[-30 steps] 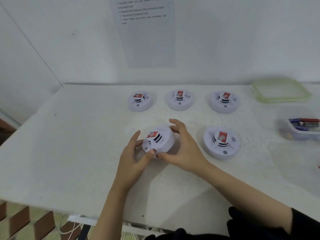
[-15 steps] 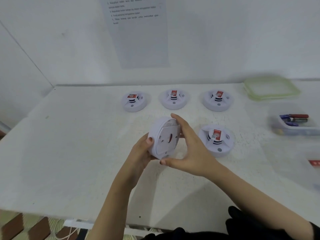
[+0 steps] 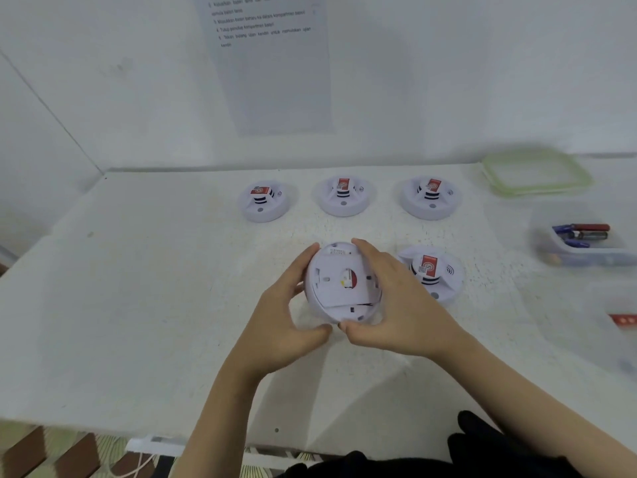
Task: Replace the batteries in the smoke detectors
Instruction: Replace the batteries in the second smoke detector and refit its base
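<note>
Both hands hold one white smoke detector (image 3: 339, 288) just above the table, its flat back turned up toward me, with a red part showing through an opening. My left hand (image 3: 286, 319) grips its left rim and my right hand (image 3: 396, 305) curls round its right rim. Another detector (image 3: 431, 272) sits face up just to the right. Three more stand in a row behind: left (image 3: 263, 201), middle (image 3: 343, 196), right (image 3: 431, 198).
A clear tub (image 3: 582, 250) with several batteries stands at the right edge. Behind it lies a green-rimmed lid (image 3: 536, 172). A red-labelled item (image 3: 624, 320) lies at the far right. An instruction sheet (image 3: 269, 63) hangs on the wall. The white table (image 3: 138, 305) ends near me.
The detector was lifted off the table and turned over from face up to back up. Both hands shifted round its rim as it turned.
</note>
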A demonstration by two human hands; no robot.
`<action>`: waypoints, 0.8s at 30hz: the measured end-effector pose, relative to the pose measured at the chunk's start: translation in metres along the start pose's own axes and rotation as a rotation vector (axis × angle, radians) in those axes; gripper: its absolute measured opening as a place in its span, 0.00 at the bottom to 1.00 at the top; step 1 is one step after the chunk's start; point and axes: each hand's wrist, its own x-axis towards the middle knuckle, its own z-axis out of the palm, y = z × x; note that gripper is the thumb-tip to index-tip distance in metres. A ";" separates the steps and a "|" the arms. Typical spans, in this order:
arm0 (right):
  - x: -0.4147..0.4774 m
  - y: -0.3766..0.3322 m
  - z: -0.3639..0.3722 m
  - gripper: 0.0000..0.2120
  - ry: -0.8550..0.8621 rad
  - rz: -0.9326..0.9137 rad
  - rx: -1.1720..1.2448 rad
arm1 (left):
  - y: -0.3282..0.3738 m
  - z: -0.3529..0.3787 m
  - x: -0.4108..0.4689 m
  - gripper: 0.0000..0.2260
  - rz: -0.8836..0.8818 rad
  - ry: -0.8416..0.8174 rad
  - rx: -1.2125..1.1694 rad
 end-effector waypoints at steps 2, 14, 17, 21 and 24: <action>-0.001 0.000 -0.001 0.49 0.007 0.021 -0.014 | 0.001 0.007 0.001 0.44 -0.026 0.034 0.039; -0.003 -0.001 -0.011 0.32 0.011 -0.103 0.094 | 0.001 0.016 0.002 0.44 0.051 0.174 0.053; -0.002 0.002 -0.012 0.29 0.022 -0.077 0.146 | 0.000 0.015 0.001 0.45 0.061 0.165 0.034; 0.000 0.005 -0.013 0.29 0.012 -0.043 0.216 | 0.002 0.015 0.001 0.44 0.066 0.146 0.036; 0.001 0.006 -0.018 0.29 -0.070 -0.030 0.228 | 0.004 0.016 0.001 0.41 0.069 0.126 0.022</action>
